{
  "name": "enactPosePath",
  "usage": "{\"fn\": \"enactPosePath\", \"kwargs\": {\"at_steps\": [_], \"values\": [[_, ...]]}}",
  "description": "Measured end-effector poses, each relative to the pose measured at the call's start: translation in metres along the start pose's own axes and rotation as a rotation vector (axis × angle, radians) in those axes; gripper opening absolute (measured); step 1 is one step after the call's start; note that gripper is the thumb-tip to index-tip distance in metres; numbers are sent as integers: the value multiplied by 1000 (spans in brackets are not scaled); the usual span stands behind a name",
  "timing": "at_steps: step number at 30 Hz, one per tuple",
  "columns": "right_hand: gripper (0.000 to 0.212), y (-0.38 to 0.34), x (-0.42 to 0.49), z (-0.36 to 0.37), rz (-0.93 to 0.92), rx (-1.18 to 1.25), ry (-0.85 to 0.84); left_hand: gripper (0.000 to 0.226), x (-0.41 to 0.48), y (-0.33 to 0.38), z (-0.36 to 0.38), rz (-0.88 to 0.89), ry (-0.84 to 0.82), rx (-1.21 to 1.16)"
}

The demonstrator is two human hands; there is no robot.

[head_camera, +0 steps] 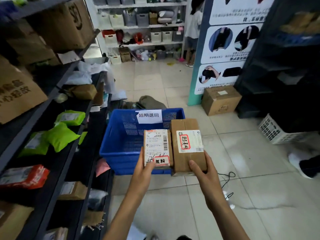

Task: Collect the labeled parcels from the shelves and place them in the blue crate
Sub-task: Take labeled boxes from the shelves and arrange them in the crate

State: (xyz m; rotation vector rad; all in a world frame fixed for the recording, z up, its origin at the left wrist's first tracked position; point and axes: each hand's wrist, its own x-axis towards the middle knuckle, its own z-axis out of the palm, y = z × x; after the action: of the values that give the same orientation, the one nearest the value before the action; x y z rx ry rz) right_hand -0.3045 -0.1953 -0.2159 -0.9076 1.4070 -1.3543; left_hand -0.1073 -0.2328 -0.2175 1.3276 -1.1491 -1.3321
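progress: early, blue crate point(121, 146) looks empty | left hand point(142, 172) holds small labeled parcel point(156, 148) over the crate's near right corner | right hand point(203, 172) grips larger labeled parcel point(187, 146) just right of the crate | left: drop both in, more on shelves point(57, 122) beside the crate

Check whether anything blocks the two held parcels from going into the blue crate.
Nothing visible does. The left hand holds the small parcel, the right hand the larger parcel, both at the near right corner of the open-topped blue crate.
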Motion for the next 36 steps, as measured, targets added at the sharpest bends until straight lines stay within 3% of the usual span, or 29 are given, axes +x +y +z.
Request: {"fn": "enactPosePath", "kwargs": {"at_steps": [10, 16, 21, 24, 28, 32, 36], "values": [[56, 47, 207, 54, 162, -8, -49, 51, 204, -28, -12, -115, -17, 27], [50, 69, 356, 106, 264, -30, -205, 50, 338, -50, -34, -179, 117, 55], [51, 88, 446, 154, 362, -93, -338, 65, 421, -65, -67, -293, 165, 35], [57, 103, 486, 180, 426, -163, -364, 56, 467, -88, -88, -356, 193, 13], [48, 137, 548, 228, 507, -251, -374, 52, 547, -141, -123, -488, 199, -94], [45, 185, 615, 273, 574, -300, -381, 75, 620, -201, -146, -636, 264, -216], [49, 256, 676, 311, 654, -338, -477, 42, 674, -272, -157, -685, 428, -272]]}}
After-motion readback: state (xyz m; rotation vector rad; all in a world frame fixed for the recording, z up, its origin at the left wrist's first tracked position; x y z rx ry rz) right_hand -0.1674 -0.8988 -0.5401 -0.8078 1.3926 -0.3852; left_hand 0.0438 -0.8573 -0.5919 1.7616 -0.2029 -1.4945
